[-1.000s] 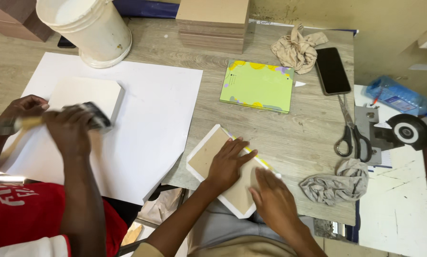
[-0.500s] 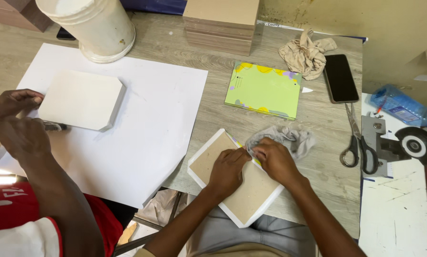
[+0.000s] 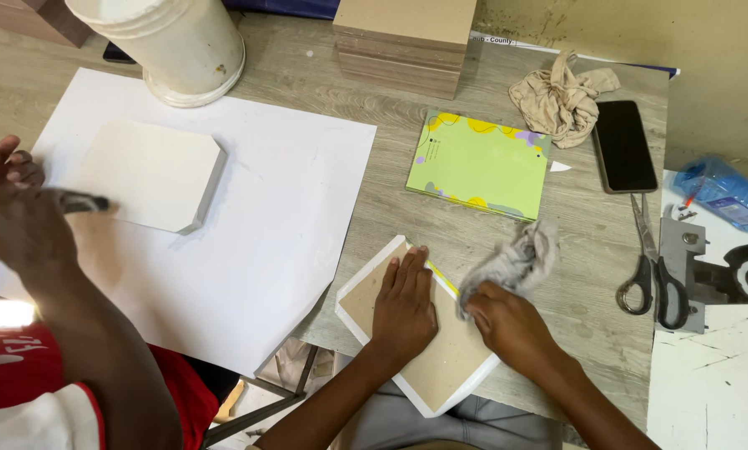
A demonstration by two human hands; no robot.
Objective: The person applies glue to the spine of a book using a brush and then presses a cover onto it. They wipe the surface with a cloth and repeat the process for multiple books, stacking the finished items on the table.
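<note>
Head view: two hands work on a board at the lower middle of the frame.
Left hand (image 3: 403, 304): open and flat, fingers spread, pressing down on the brown board (image 3: 441, 358); it grips nothing.
Right hand (image 3: 507, 321): closed around a grey rag (image 3: 516, 258), held at the board's upper right edge.
Board's place: lower centre, tilted, its near corner hanging over the table (image 3: 391, 158) edge.
Handling: the board looks stiff, flat and light, likely to slide unless pinned; best held by palm pressure or at its edges. The rag is soft and limp.
Nearby: green booklet (image 3: 478, 162) above; scissors (image 3: 653, 271) and black phone (image 3: 624, 146) at right.
Other person: a hand (image 3: 15, 208) at far left beside a white block (image 3: 153, 175).
</note>
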